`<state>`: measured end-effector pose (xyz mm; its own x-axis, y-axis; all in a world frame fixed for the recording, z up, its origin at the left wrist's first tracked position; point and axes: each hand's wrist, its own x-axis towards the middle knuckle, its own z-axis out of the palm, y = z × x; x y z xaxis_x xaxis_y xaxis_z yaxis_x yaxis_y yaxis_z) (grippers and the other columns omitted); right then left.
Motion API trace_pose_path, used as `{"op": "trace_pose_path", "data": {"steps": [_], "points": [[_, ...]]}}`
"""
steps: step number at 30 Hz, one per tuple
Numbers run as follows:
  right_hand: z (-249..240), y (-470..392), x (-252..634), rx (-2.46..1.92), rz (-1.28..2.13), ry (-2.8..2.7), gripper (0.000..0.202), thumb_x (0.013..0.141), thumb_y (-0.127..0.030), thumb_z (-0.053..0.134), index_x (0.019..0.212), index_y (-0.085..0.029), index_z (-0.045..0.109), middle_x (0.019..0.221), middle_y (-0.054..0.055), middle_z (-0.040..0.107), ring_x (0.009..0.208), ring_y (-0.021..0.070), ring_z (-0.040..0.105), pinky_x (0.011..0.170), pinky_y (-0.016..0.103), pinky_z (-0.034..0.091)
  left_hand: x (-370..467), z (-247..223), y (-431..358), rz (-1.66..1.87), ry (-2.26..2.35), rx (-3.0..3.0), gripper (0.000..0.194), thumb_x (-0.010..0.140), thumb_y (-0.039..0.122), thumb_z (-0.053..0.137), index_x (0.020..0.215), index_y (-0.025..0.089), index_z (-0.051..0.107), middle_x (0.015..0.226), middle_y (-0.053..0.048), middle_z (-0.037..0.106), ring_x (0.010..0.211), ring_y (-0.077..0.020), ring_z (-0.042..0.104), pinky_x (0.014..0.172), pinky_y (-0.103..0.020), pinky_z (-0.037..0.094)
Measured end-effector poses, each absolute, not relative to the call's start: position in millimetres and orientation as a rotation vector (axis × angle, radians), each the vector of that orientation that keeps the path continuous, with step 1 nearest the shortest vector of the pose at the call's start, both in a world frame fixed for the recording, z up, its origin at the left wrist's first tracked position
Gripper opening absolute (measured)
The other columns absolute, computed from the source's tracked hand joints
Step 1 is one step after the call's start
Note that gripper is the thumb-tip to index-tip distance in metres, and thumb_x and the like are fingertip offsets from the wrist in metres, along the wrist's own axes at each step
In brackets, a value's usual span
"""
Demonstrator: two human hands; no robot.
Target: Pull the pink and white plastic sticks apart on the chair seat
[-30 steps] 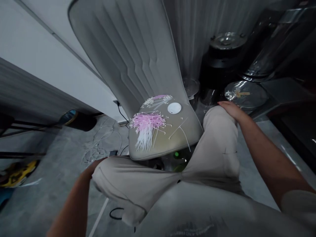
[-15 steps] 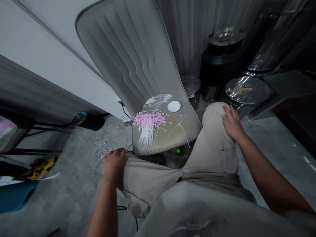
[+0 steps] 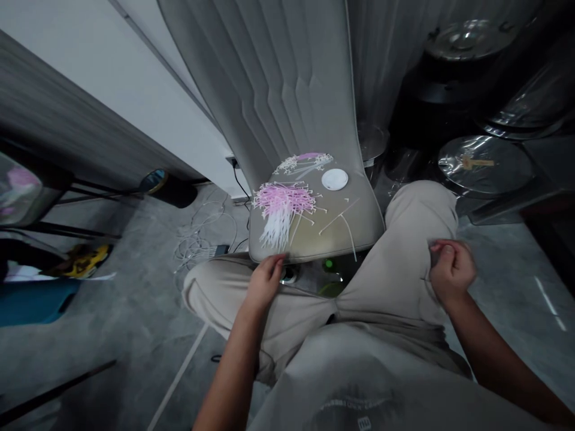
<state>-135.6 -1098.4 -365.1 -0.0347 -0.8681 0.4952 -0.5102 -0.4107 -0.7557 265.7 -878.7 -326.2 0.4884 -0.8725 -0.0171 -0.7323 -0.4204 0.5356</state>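
Note:
My left hand (image 3: 266,280) is above my left thigh at the front edge of the grey padded chair (image 3: 309,245). Its fingers reach toward the seat, partly bent, with nothing visible in them. My right hand (image 3: 453,270) is curled closed beside my right thigh, and no object shows in it. On the seat lies a bundle of thin white stems with pink upper parts and small pale tips (image 3: 284,206). Behind it is a smaller pale and pink bundle (image 3: 305,161). A round white disc (image 3: 335,179) lies to the right, near a few loose thin stems (image 3: 344,216).
Coiled pale cable (image 3: 197,242) lies on the floor at left, near a black cylinder (image 3: 169,188). A blue bin (image 3: 40,302) and a yellow-and-black shoe (image 3: 92,261) are farther left. Lidded metal pots (image 3: 476,164) stand at right. A bottle with a green cap (image 3: 329,264) is under the chair.
My left hand moved right, from my left knee to the seat's front edge. My right hand left my right knee, moved back and curled closed. The camera view shifted; the stems look unmoved.

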Motion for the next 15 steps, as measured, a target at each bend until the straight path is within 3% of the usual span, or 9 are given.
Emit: {"op": "trace_pose_path", "data": {"steps": [9,15], "points": [[-359,-1076,-135,-1.9,-1.298,1.495,0.024,0.096,-0.031,0.04,0.091,-0.02,0.061,0.074,0.004,0.059,0.073,0.0214,0.059,0.073,0.038,0.047,263,-326,-887,-0.477,-1.39,2.211,0.041,0.098,0.041,0.038,0.114,0.017,0.067,0.112,-0.008,0.072,0.107,-0.0203,0.066,0.097,-0.034,0.051],[-361,-1078,-138,-1.928,-1.284,1.454,0.022,0.095,-0.028,0.041,0.09,-0.021,0.061,0.076,0.004,0.06,0.075,0.0207,0.058,0.075,0.036,0.046,254,-327,-893,-0.451,-1.443,2.149,0.039,0.099,0.039,0.037,0.114,0.017,0.066,0.11,-0.008,0.071,0.104,-0.0197,0.066,0.095,-0.034,0.052]]}}
